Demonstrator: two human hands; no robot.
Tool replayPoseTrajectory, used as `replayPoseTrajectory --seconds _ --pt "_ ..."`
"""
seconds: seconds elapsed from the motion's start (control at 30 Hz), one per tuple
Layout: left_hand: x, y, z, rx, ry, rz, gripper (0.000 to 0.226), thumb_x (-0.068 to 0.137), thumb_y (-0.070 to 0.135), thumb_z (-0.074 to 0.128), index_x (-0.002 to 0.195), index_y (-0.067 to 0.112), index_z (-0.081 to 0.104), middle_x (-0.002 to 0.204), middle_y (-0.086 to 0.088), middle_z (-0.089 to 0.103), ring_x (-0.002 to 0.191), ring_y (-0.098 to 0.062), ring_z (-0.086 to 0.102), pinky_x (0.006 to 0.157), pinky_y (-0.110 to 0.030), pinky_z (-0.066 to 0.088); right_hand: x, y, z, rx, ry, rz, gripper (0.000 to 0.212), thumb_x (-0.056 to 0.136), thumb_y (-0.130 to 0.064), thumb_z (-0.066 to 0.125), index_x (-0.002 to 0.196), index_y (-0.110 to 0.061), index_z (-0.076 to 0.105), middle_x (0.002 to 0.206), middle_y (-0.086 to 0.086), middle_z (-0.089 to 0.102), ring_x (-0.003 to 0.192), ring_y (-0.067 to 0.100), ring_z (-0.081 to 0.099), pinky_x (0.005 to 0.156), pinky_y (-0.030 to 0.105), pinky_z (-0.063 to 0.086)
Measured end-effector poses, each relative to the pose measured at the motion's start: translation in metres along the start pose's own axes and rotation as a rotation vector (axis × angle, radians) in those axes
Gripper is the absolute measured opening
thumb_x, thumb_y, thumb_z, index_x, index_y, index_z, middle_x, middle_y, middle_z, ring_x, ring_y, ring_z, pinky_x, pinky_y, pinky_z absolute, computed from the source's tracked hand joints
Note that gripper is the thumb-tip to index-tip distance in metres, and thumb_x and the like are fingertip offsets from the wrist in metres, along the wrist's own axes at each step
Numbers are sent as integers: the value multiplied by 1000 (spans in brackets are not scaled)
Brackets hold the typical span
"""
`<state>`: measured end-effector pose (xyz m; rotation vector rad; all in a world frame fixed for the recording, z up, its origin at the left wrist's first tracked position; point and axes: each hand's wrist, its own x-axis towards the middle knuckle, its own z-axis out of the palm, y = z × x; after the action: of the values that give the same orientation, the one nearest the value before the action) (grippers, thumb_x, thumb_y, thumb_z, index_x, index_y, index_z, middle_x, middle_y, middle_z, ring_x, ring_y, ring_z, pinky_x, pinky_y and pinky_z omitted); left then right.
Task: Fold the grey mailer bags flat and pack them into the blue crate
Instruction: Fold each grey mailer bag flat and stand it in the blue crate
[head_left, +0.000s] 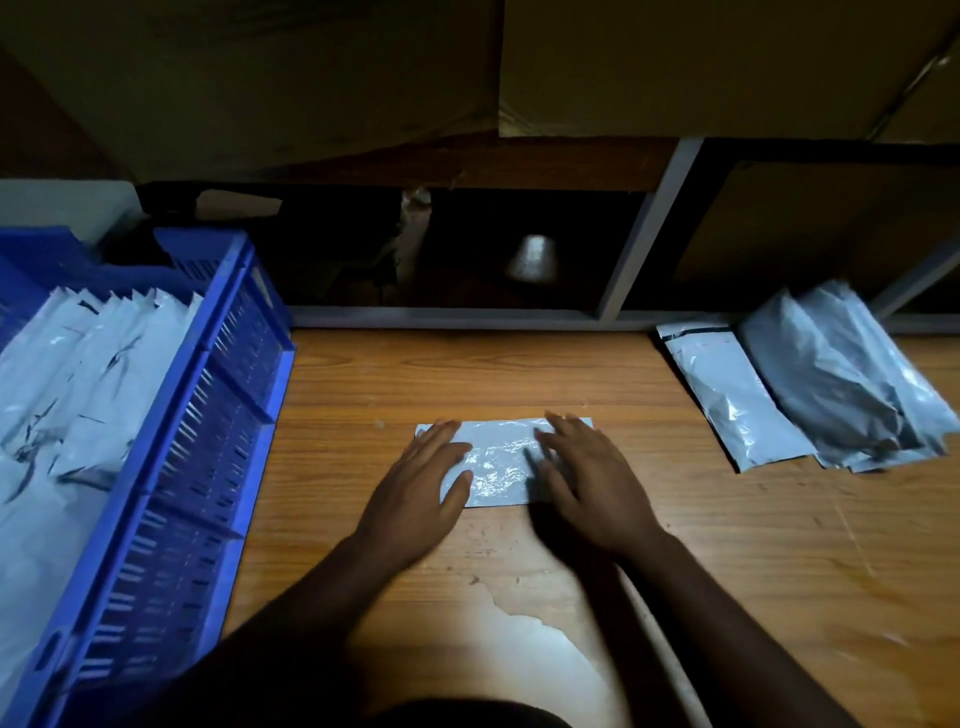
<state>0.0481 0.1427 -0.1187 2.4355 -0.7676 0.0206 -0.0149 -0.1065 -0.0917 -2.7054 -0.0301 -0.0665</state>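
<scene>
A wooden table (727, 545) with worn, peeling patches near the body is seen beneath both hands; dim shelving with cardboard boxes (727, 67) is set beyond the fingertips. The blue crate (208, 415) is placed left of the left hand (421, 493), filled with folded mailers (88, 364) stood in rows; its near and left edges are cut off. A stack of unfolded mailer bags (810, 384) is laid well right of the right hand (587, 483). A folded grey mailer bag (498, 462) is pressed flat on the table under both hands, fingers straight and spread. A pale object in the dark shelf recess cannot be identified.
</scene>
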Motion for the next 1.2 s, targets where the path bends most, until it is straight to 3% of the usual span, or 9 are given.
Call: replayPoseTrajectory --seconds 0.07,0.17,0.27,0.47,0.8,0.93,1.03,1.2 --pt "20 13 14 49 -61 -37 58 104 45 28 152 17 47 166 4 29 156 -10 17 127 -30 12 20 -19 16 -67 -23 -35 56 104 -43 29 148 -17 52 163 6 39 152 29 32 120 53 32" --pt "34 17 32 288 -160 -53 71 100 40 -2 162 14 20 171 -2 12 158 -16 3 127 -33 -2 38 -25 47 -158 -76 -39 63 108 -49 19 163 -19 27 173 4 9 160 24 0 127 53 9" --pt "32 7 40 394 -168 -46 67 101 34 1 162 11 18 170 -7 15 158 -20 6 129 -38 2 37 -21 64 -184 -124 -15 67 107 -57 5 166 -24 8 173 -3 -9 158 16 -17 128 51 -1" --pt "31 -2 50 411 -94 21 58 106 26 21 159 4 27 168 -12 22 157 -26 14 127 -44 17 40 -19 69 -176 -117 -10 62 109 -53 5 166 -27 4 173 -5 -8 158 16 -13 128 47 -4" --pt "32 -1 48 396 -130 4 58 106 27 19 156 3 34 165 -14 29 155 -26 23 126 -45 23 42 -18 71 -132 -153 -14 61 110 -48 6 166 -25 9 173 -3 -4 159 17 -12 128 46 -6" --pt "37 9 38 335 -126 -38 61 108 36 15 154 5 42 163 -11 35 153 -24 30 126 -41 18 50 -21 50 85 -152 61 56 111 -42 15 164 -23 19 172 -4 14 159 15 2 129 46 -1" --pt "45 18 36 354 -122 -39 64 108 43 10 160 10 27 168 -5 19 157 -19 13 129 -38 7 51 -10 44 -89 -47 3 59 108 -43 18 162 -20 31 169 1 27 158 23 15 128 47 2" --pt "51 11 49 398 -167 -31 73 105 47 -9 162 10 19 170 -6 15 158 -20 8 126 -38 3 41 8 62 -196 -91 28 59 111 -47 15 165 -26 14 173 -2 1 160 18 -4 128 48 -1"
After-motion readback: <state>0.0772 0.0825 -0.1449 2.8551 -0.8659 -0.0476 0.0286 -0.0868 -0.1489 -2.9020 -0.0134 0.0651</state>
